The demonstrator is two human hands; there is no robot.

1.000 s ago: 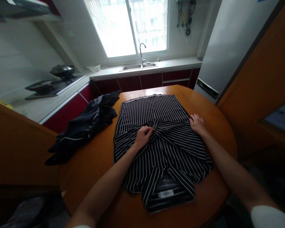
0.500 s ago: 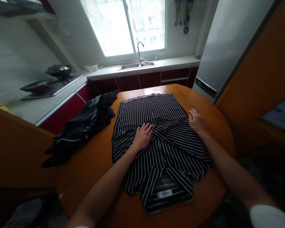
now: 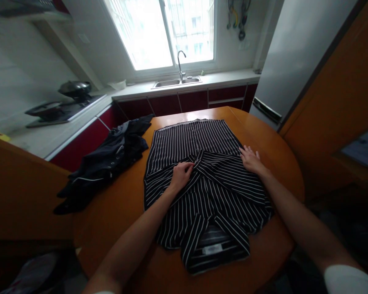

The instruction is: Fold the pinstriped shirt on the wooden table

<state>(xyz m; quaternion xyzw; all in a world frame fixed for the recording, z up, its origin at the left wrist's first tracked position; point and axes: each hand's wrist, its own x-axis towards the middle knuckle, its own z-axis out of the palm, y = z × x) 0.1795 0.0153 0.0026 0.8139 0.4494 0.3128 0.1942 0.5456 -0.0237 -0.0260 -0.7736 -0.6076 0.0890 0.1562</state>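
A black-and-white striped shirt (image 3: pixel 202 179) lies spread on the round wooden table (image 3: pixel 272 139), collar nearest the person. The left hand (image 3: pixel 180 176) pinches a fold at its middle — fingers curled. The right hand (image 3: pixel 250 159) presses flat, fingers spread, on its right edge. A dark garment (image 3: pixel 110 159) lies crumpled just beside it.

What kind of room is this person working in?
Most likely a home kitchen: a sink with a tap sits under the window, a stove with a pan stands on the counter, and a fridge is beside the round wooden table.

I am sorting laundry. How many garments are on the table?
2: the striped shirt spread at the middle under both hands, and a dark garment bunched at the left edge. None seems hidden.
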